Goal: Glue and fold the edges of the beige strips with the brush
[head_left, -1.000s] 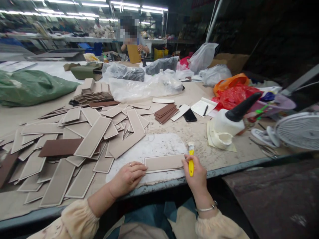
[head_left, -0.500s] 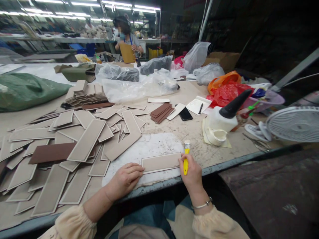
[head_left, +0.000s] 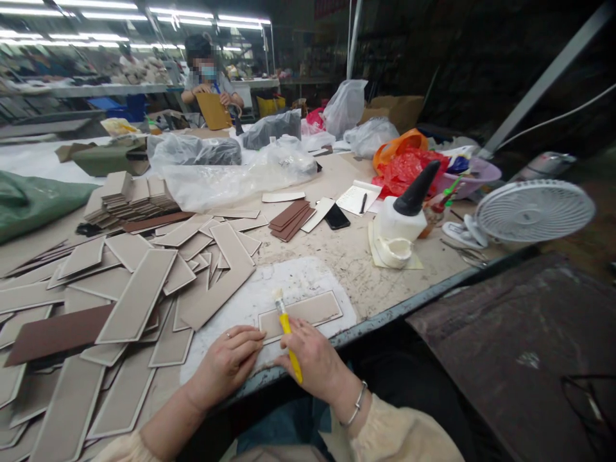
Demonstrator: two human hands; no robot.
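Note:
A beige rectangular piece (head_left: 312,311) lies flat on a white glue-stained mat (head_left: 298,282) at the table's near edge. My left hand (head_left: 231,359) rests on the mat with its fingers pressed on the piece's left end. My right hand (head_left: 310,362) is closed round a yellow-handled brush (head_left: 287,330). The brush's bristles point away from me and sit above the left part of the piece.
Many beige pieces and a brown one (head_left: 58,330) lie scattered to the left, with stacks (head_left: 129,196) behind. A white glue bottle with a black nozzle (head_left: 402,218), a phone (head_left: 337,217), plastic bags and a small fan (head_left: 534,210) stand right. Another person (head_left: 209,86) works far off.
My right hand has carried the brush from the piece's right end to its left part. The view has swung to the right. My left hand stays on the piece's left end.

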